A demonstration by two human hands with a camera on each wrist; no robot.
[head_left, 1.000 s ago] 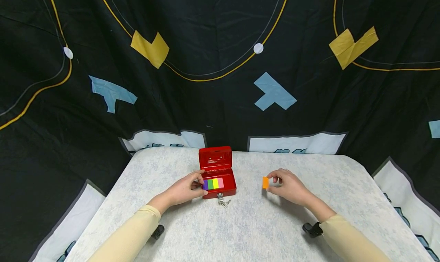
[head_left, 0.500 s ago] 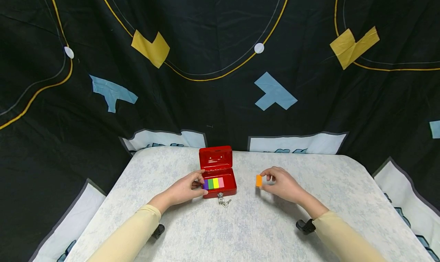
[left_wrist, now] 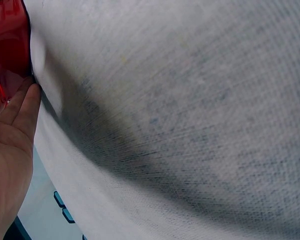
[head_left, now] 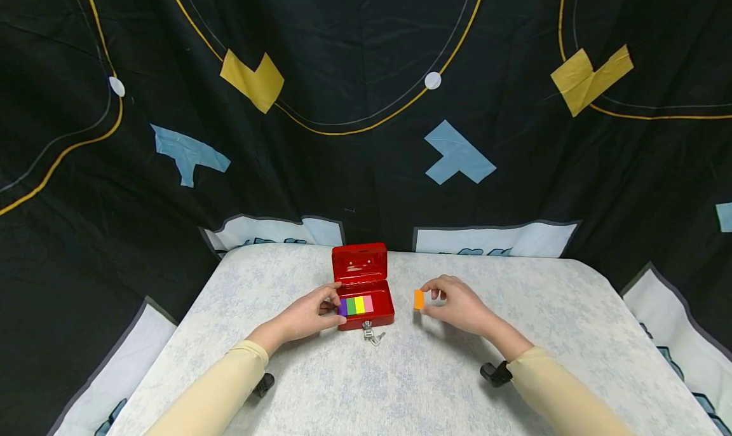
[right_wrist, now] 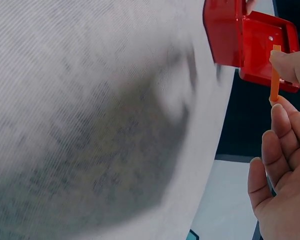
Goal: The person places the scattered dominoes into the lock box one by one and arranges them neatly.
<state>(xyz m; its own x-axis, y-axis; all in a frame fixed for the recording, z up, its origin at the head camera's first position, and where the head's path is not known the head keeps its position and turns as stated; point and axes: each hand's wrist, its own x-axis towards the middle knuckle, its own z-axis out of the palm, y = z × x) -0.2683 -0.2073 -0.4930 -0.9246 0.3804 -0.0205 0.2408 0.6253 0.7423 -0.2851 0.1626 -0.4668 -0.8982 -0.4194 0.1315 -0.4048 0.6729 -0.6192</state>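
Note:
A small red cash box [head_left: 383, 319] stands with its lid raised, and a row of purple, green, yellow and pink blocks [head_left: 359, 305] lies inside. My left hand [head_left: 311, 310] holds the box at its left side, thumb near the front corner and index finger towards the hinge. In the left wrist view, other fingers [left_wrist: 24, 107] lie against the red wall. To the right of the box, my right hand [head_left: 457, 306] pinches a thin orange block [head_left: 419, 299] upright between thumb and fingers, above the table. The right wrist view shows the orange block [right_wrist: 275, 82] edge-on.
A lock with keys [head_left: 372, 335] hangs at the box's front. Pale patterned cloth covers the table [head_left: 400, 385]. A dark curtain [head_left: 354, 188] with taped shapes rises behind the table's far edge.
My right hand has moved left with the orange block, closer to the cash box. The left hand and the box have stayed in place.

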